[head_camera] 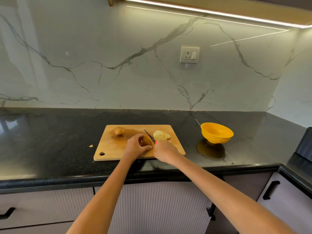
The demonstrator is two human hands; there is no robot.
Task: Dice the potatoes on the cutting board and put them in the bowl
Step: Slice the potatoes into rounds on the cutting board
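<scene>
Cutting board at the middle of the frame, bowl to its right, both on the counter.

The cutting board (118, 146) lies on the counter (50, 132), which meets the wall (84, 65) behind it. A whole potato (118, 131) sits on the board's upper left part. A fan of slices (161, 135) lies on its upper right part. Between them, lower on the board, the left hand (137, 146) holds a part-cut potato (146, 141), and the right hand (164, 152) just beside it grips a knife (149, 135) whose blade rests against that potato's right side. The bowl (217, 133) stands well apart from the board, at right. A small scrap (91, 146) lies on the counter just left of the board. A socket (190, 54) sits on the wall above, in the upper middle of the frame.
</scene>
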